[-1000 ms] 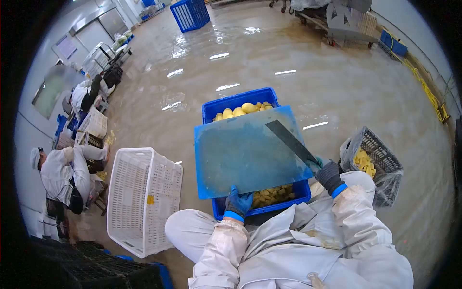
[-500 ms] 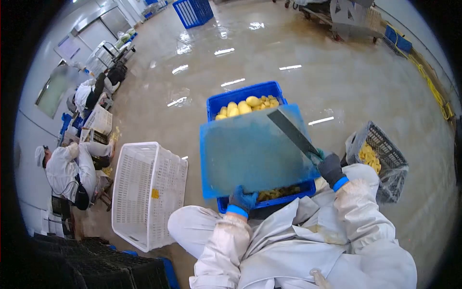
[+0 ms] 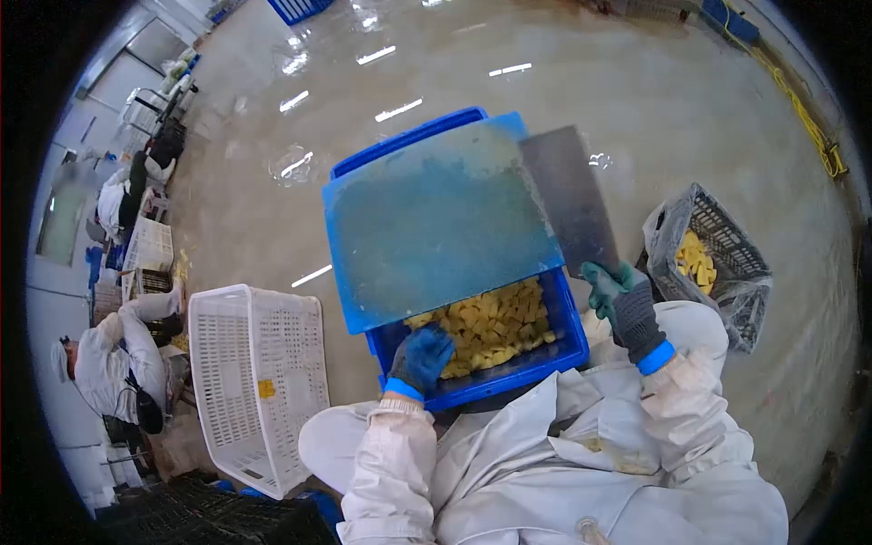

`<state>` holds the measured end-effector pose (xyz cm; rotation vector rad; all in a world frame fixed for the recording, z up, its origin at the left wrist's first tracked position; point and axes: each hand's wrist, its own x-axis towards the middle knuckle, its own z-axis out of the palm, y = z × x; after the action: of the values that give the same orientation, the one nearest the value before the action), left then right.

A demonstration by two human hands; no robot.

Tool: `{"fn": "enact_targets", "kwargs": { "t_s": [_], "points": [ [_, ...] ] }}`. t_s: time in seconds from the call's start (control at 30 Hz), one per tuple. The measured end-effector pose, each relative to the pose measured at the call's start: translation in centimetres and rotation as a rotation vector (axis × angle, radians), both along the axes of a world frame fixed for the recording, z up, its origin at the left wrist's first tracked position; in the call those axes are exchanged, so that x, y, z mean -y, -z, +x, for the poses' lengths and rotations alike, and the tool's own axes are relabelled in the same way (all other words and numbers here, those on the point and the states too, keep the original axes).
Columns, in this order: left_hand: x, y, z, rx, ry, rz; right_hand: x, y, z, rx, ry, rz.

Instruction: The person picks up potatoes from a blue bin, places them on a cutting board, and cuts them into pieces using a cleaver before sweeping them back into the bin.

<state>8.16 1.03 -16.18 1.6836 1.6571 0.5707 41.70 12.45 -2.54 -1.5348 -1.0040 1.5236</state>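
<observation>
My right hand (image 3: 624, 304), in a grey-green glove, grips the handle of a cleaver (image 3: 568, 195). Its broad blade points away from me, beside the right edge of a blue cutting board (image 3: 440, 218). The board lies across a blue tub (image 3: 495, 386) and hides its far part. In the tub's uncovered near end are many cut yellow potato pieces (image 3: 495, 327). My left hand (image 3: 422, 357), gloved in blue, is at the left of these pieces, back upward, fingers stretched toward them; the fingertips are partly hidden.
A white perforated crate (image 3: 259, 386) lies at left. On the right, a dark crate with a plastic liner (image 3: 708, 268) holds yellow pieces. Two people in white sit along the left wall among crates. A yellow hose (image 3: 799, 118) runs along the right wall.
The board has slid away from me, covering the whole potatoes and baring cut pieces. My left hand has left its near edge and entered the tub. The cleaver has swung off the board to the right.
</observation>
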Motion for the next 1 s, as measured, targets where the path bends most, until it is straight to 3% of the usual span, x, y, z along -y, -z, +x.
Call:
{"fn": "enact_targets", "kwargs": {
  "t_s": [0.03, 0.07, 0.13, 0.23, 0.3, 0.37, 0.4, 0.67, 0.93, 1.0],
  "points": [
    [0.9, 0.0, -0.5, -0.211, 0.112, 0.089, -0.3, -0.4, -0.2, 0.006, -0.002, -0.020],
    [1.2, 1.6, -0.8, -0.205, 0.111, 0.071, -0.6, -1.0, -0.5, 0.013, 0.024, -0.038],
    [1.2, 5.1, -1.5, -0.571, 0.396, -0.239, -1.1, -1.1, -0.8, 0.004, 0.088, -0.051],
    [-0.9, 8.0, 0.4, -0.507, 0.397, -0.218, -1.2, -1.1, -0.9, 0.037, 0.138, -0.036],
    [-1.0, 12.6, 0.6, -0.448, 0.456, -0.145, -1.4, -1.2, -1.1, 0.063, 0.154, -0.084],
    [-2.0, 15.7, 3.6, -0.192, -0.106, -0.292, -1.7, -1.3, -1.4, 0.121, 0.168, -0.120],
    [-2.7, 18.1, 4.2, -0.387, -0.027, -0.338, -1.8, -1.0, -1.3, 0.150, 0.147, -0.128],
    [-9.2, 16.0, 5.1, -0.093, 0.045, -0.465, -2.5, -1.0, -2.0, 0.176, 0.111, -0.211],
    [-2.3, 5.2, 2.2, 0.053, 0.086, -0.528, -2.2, -1.2, -1.9, 0.092, 0.095, -0.173],
    [-1.4, 1.8, 2.7, 1.738, -0.645, -0.800, -2.0, -1.3, -1.7, 0.054, 0.044, -0.156]
  ]
}}
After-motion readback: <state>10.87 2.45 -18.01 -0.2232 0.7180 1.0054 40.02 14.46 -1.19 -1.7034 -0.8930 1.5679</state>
